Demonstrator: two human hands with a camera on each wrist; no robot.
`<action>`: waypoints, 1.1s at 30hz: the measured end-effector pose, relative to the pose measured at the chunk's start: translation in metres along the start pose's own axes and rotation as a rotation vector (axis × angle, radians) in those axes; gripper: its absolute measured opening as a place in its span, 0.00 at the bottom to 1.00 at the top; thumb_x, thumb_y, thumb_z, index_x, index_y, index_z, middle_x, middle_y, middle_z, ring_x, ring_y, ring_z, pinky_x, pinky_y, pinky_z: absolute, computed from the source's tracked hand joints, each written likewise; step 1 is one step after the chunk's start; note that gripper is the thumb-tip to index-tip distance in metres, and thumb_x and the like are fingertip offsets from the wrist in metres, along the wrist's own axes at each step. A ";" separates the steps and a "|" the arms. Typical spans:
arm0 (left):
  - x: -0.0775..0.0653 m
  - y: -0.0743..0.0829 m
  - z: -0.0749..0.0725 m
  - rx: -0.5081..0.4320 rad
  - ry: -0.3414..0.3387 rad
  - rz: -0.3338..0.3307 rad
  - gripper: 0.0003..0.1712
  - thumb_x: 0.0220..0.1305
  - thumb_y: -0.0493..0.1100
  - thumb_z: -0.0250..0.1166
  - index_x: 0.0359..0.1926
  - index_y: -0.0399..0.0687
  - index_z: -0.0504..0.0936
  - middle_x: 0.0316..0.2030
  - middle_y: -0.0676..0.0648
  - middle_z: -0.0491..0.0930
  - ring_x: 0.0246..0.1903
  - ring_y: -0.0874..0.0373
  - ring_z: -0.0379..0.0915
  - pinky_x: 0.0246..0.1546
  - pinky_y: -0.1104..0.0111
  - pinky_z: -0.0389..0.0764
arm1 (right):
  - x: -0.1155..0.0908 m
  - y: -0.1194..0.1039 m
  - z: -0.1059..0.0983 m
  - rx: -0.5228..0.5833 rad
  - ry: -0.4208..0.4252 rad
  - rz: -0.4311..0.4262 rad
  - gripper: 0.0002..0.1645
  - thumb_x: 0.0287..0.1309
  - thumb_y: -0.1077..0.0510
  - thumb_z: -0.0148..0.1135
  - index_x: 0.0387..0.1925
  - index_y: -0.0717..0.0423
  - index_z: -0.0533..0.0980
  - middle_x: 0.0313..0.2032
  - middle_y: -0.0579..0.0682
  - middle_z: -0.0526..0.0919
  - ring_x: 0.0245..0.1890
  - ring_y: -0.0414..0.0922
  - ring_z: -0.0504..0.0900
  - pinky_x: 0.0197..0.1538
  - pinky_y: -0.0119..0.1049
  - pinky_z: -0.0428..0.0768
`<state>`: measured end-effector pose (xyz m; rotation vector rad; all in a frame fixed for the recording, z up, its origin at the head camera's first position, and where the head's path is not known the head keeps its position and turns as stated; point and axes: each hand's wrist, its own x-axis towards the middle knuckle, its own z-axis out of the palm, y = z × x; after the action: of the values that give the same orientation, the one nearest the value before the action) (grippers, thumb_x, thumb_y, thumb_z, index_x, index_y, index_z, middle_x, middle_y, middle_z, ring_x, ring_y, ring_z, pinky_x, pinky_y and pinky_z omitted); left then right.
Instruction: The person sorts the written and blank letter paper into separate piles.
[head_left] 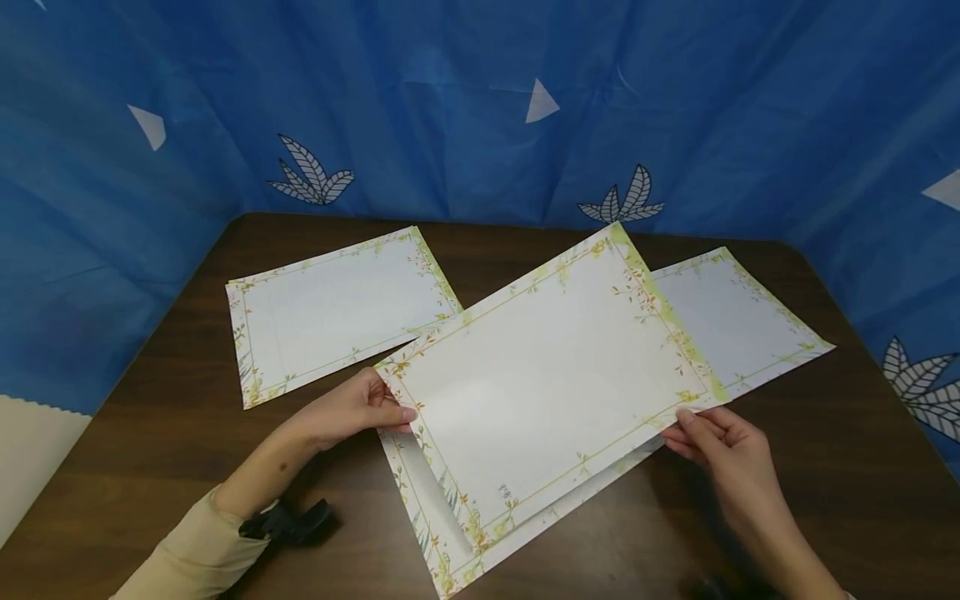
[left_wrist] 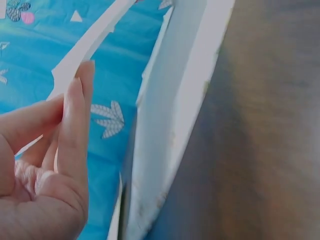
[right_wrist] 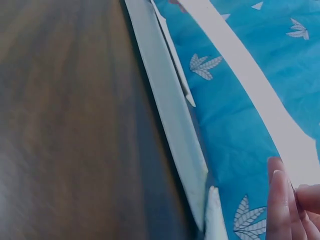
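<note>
Both hands hold up a white sheet of paper (head_left: 547,375) with a printed border of flowers and leaves. My left hand (head_left: 360,408) pinches its left edge between thumb and fingers. At the lower right corner, my right hand (head_left: 723,442) pinches it the same way. In both wrist views the sheet is seen nearly edge-on, raised over the table, with the left fingers (left_wrist: 75,130) and right fingers (right_wrist: 280,200) at its edge. A similar bordered paper (head_left: 431,508) lies beneath, mostly covered by the raised sheet.
More bordered papers lie on the dark wooden table (head_left: 810,467): a left stack (head_left: 337,308) and a right paper (head_left: 735,317), partly hidden by the raised sheet. A blue curtain (head_left: 450,108) with leaf prints hangs behind. A black strap (head_left: 292,523) is at the left wrist.
</note>
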<state>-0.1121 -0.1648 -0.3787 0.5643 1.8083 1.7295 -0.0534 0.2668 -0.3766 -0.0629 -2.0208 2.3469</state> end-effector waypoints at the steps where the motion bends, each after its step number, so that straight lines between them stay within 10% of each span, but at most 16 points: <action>1: 0.004 0.003 0.001 -0.004 0.005 0.000 0.33 0.61 0.31 0.62 0.08 0.31 0.51 0.12 0.45 0.71 0.32 0.47 0.81 0.41 0.62 0.78 | 0.001 -0.002 -0.001 0.021 0.007 -0.006 0.08 0.63 0.69 0.54 0.33 0.61 0.79 0.28 0.54 0.85 0.29 0.43 0.84 0.35 0.35 0.80; 10: 0.046 0.033 0.010 -0.032 0.082 -0.037 0.07 0.62 0.28 0.58 0.31 0.33 0.66 0.27 0.41 0.77 0.35 0.53 0.80 0.45 0.56 0.76 | 0.017 -0.010 -0.021 0.080 0.060 -0.049 0.04 0.61 0.67 0.58 0.34 0.64 0.79 0.28 0.54 0.84 0.28 0.44 0.84 0.35 0.35 0.80; 19: 0.098 0.050 0.023 -0.030 0.122 -0.069 0.08 0.63 0.27 0.57 0.35 0.32 0.65 0.28 0.40 0.74 0.37 0.51 0.79 0.47 0.55 0.74 | 0.051 -0.003 -0.063 0.036 0.038 -0.075 0.07 0.60 0.64 0.60 0.40 0.63 0.74 0.31 0.55 0.84 0.30 0.45 0.84 0.36 0.36 0.79; 33: 0.184 0.061 0.057 -0.198 0.131 -0.179 0.05 0.65 0.29 0.57 0.37 0.32 0.67 0.28 0.39 0.74 0.30 0.55 0.80 0.44 0.62 0.77 | 0.079 -0.052 -0.097 0.104 0.265 -0.024 0.13 0.53 0.59 0.67 0.41 0.57 0.78 0.29 0.50 0.83 0.25 0.40 0.82 0.32 0.27 0.79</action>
<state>-0.2170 0.0028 -0.3388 0.2053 1.6911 1.8296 -0.1261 0.3748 -0.3397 -0.3250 -1.7667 2.2836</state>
